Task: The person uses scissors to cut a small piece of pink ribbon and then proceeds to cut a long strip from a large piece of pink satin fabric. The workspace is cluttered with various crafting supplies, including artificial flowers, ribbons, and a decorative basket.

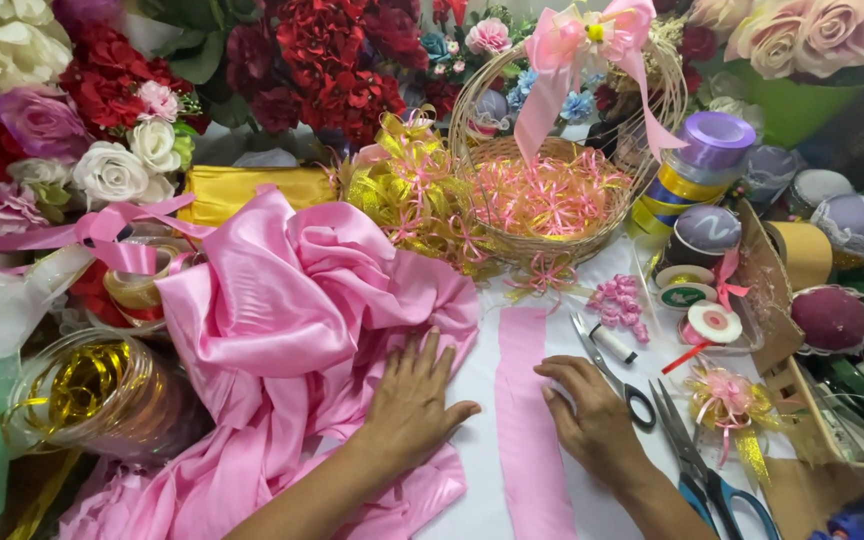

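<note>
Pink satin cloth [292,330] is lying bunched on the white worktop [472,400], with the left hand [412,400] pressing flat on it, fingers spread. A pink strip [527,420] is already lying cut beside it. The right hand [587,415] is resting open, holding nothing, beside the small scissors [612,375].

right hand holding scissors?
No, the right hand lies flat on the pink strip and white table, empty; both scissors lie beside it.

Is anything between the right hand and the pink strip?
No. The right hand rests with its fingertips right at the edge of the pink strip on the white table. The small scissors lie on its other side.
</note>
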